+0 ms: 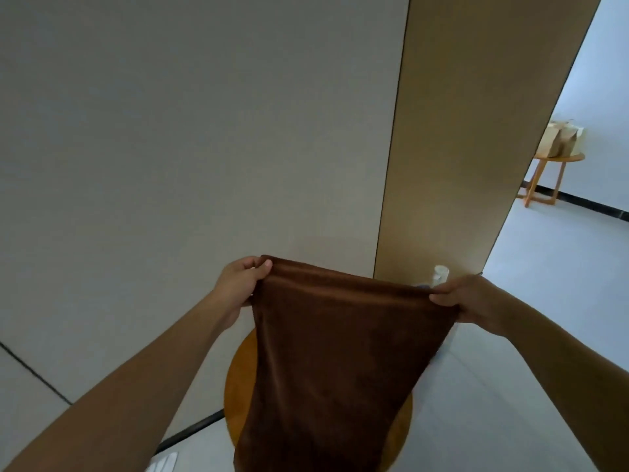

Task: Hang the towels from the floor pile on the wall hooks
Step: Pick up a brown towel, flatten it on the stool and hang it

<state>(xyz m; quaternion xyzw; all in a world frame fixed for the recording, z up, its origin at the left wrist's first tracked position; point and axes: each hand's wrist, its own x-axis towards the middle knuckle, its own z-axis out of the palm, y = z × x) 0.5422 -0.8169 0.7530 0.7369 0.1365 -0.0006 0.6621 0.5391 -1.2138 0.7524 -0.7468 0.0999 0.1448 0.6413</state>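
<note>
A brown towel (333, 352) hangs spread out in front of me, held up by its top edge. My left hand (243, 284) pinches the towel's upper left corner. My right hand (466, 298) grips the upper right corner. The cloth drops straight down over a round wooden stool (238, 379) and hides most of it. No wall hooks and no floor pile are in view. The grey wall (204, 148) is directly behind the towel.
A tan panel (469, 148) stands to the right of the grey wall. A white bottle (439, 274) peeks out behind my right hand. Through the opening at far right a small wooden table (551, 178) carries paper bags (561, 139). Something white (163, 464) lies on the floor at lower left.
</note>
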